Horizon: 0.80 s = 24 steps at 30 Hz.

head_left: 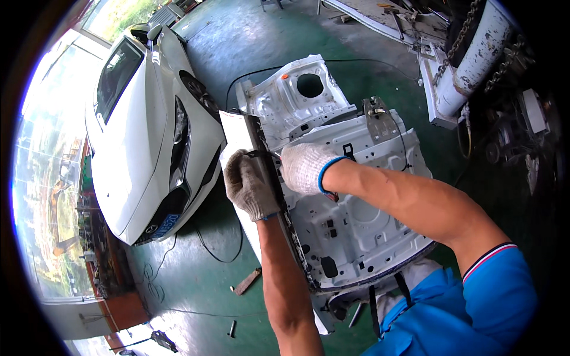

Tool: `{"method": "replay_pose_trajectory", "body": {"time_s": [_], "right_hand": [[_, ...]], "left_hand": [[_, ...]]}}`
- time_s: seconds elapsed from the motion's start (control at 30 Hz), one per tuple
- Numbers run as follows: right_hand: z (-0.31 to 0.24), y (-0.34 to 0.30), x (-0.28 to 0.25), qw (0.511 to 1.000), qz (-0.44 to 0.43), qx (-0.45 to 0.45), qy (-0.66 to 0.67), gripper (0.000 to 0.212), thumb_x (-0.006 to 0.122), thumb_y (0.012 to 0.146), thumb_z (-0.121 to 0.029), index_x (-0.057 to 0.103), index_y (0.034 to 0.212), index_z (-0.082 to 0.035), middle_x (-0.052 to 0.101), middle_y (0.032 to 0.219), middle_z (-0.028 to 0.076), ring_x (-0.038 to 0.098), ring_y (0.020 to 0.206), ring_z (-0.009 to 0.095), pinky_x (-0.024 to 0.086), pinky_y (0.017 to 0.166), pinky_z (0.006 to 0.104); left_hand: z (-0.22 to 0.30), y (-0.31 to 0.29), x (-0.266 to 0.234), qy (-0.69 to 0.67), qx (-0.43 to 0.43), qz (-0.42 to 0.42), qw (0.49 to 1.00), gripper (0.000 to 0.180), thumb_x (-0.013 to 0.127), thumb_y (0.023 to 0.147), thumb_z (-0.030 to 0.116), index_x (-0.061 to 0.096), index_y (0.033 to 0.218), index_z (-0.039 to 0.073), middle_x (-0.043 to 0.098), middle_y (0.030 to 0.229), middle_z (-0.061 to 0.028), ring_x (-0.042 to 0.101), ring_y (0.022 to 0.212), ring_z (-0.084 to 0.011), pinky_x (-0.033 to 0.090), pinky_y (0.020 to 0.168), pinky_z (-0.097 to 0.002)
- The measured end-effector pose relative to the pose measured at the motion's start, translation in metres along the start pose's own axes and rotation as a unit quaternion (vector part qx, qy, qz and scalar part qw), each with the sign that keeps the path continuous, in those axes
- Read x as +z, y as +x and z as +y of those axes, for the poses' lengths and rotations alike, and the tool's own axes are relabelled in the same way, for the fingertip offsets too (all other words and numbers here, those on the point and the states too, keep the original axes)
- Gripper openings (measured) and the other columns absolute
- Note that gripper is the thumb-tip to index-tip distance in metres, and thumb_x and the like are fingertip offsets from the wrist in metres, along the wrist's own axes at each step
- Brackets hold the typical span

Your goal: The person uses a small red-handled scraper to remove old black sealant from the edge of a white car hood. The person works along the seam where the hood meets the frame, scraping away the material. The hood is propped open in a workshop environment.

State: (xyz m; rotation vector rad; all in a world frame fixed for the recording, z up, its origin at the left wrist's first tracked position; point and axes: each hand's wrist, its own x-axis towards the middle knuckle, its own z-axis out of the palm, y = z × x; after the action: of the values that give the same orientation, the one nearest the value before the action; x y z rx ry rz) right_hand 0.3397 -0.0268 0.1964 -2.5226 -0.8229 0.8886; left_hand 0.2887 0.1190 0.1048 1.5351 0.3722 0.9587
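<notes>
A white sheet-metal car body section (362,184), pierced with many holes, lies in front of me. Along its left side runs a narrow white panel (237,130) with a dark edge. My left hand (246,185), in a knit glove, rests over this edge, fingers curled on a black strip (256,153) that points toward the other hand. My right hand (309,169), also gloved, is closed round a slim tool; a thin metal tip shows at the fingers and a reddish-brown end (333,197) below the palm. The tool's exact kind is hidden by the glove.
A white car (139,142) stands close on the left. Black cable (221,259) loops over the green floor, near a wooden-looking block (247,281) and a small metal tool (232,329). At the right rise a worn white post (481,56) and a hanging chain (456,41).
</notes>
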Motion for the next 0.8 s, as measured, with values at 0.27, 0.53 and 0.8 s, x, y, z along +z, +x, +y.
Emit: {"method": "replay_pose_trajectory", "body": {"time_s": [0.27,0.53,0.8], "right_hand": [[-0.012,-0.032,0.009,0.992,-0.054,0.051,0.1,0.034,0.054,0.1,-0.011,0.057,0.129,0.007,0.074,0.109,0.029,0.077,0.075,0.043,0.063,0.066,0.0526],[0.013,-0.01,0.022,0.99,0.118,-0.047,0.062,0.035,0.054,0.101,-0.023,0.076,0.104,0.005,0.075,0.1,0.03,0.074,0.1,0.044,0.059,0.09,0.0516],[0.011,-0.009,0.043,0.997,0.055,0.023,0.042,0.04,0.051,0.105,-0.032,0.063,0.113,0.006,0.073,0.1,0.032,0.072,0.1,0.048,0.056,0.09,0.0557]], "left_hand": [[-0.005,0.003,-0.009,-0.162,-0.047,0.062,0.984,0.015,0.056,0.106,0.001,0.061,0.12,0.002,0.073,0.113,-0.0133,0.07,0.104,-0.0199,0.057,0.096,-0.0327],[0.01,-0.01,-0.005,-0.238,-0.088,0.099,0.962,0.017,0.052,0.106,0.001,0.054,0.123,0.003,0.07,0.1,-0.0155,0.07,0.094,-0.0225,0.059,0.092,-0.0363],[0.01,-0.012,-0.01,-0.237,-0.102,0.096,0.961,0.018,0.053,0.106,0.006,0.054,0.124,0.003,0.072,0.097,-0.0164,0.072,0.09,-0.0259,0.061,0.084,-0.039]]}}
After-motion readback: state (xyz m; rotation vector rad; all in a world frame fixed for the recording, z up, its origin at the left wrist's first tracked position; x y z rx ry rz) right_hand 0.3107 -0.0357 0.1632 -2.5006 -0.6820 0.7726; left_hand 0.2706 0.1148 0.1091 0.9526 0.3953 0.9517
